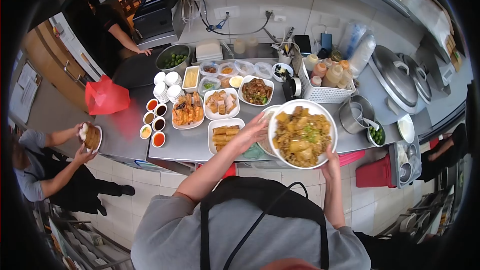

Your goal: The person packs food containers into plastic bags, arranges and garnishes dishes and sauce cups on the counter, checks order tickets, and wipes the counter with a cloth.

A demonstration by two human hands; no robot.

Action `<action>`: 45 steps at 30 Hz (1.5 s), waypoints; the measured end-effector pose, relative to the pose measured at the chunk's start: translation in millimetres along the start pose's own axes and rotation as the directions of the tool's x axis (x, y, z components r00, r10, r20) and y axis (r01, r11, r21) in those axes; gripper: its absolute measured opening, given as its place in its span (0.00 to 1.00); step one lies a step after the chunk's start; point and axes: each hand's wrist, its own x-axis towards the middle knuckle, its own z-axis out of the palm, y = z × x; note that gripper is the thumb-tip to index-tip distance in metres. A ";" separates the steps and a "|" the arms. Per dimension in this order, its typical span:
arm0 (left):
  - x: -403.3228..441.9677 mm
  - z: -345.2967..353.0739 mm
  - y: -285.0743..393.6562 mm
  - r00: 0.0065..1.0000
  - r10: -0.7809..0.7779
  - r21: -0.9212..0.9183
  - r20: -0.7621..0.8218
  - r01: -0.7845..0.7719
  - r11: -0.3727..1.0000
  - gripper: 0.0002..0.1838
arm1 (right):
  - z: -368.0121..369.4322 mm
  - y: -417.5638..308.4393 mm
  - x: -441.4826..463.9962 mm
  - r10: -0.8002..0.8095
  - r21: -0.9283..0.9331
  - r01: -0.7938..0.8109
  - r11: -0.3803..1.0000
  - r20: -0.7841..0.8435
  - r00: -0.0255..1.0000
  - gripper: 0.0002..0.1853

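Observation:
A large white bowl [302, 135] piled with a yellow-brown dish and chopped green garnish is tilted toward me. My right hand [331, 164] grips its lower right rim, the thumb along the edge and the other fingers partly hidden underneath. Beside the left rim, my left hand [254, 131] has its fingers stretched out; whether they touch the bowl is hard to tell. Partly covered by that hand and the bowl is a pale round plate [266, 142]. Spring rolls [225, 135] lie in a white dish just left of my left hand.
Dishes of prawns [188, 110], sliced meat [221, 102] and braised meat [256, 91] stand on the steel counter. Sauce cups [158, 139] line its left part. A white basket [325, 90] holds bottles. A co-worker [50, 165] holds a plate of food [92, 137] at left.

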 end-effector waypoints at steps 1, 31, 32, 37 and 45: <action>-1.8 -3.5 -1.3 1.000 0.005 -0.002 -0.005 -0.005 1.000 0.33 | -17.8 2.5 1.8 -0.074 0.015 0.075 0.997 -0.057 0.996 0.28; -76.8 -60.3 12.0 0.970 0.149 0.058 -0.193 -0.140 0.988 0.17 | -170.5 65.5 37.0 -0.047 -0.426 -0.163 0.890 -0.443 0.895 0.33; -77.6 -59.0 11.2 0.969 0.144 0.066 -0.199 -0.134 0.989 0.17 | -177.5 67.4 38.9 -0.048 -0.477 -0.163 0.863 -0.400 0.915 0.32; -84.4 -51.8 3.0 0.969 0.142 0.059 -0.203 -0.132 0.989 0.18 | -160.9 51.2 36.2 0.032 -0.411 -0.178 0.894 -0.336 0.941 0.26; -139.3 -65.0 -11.7 0.891 0.196 0.068 -0.409 -0.185 0.980 0.18 | -204.2 42.0 69.6 -0.084 -0.497 -0.132 0.858 -0.389 0.917 0.17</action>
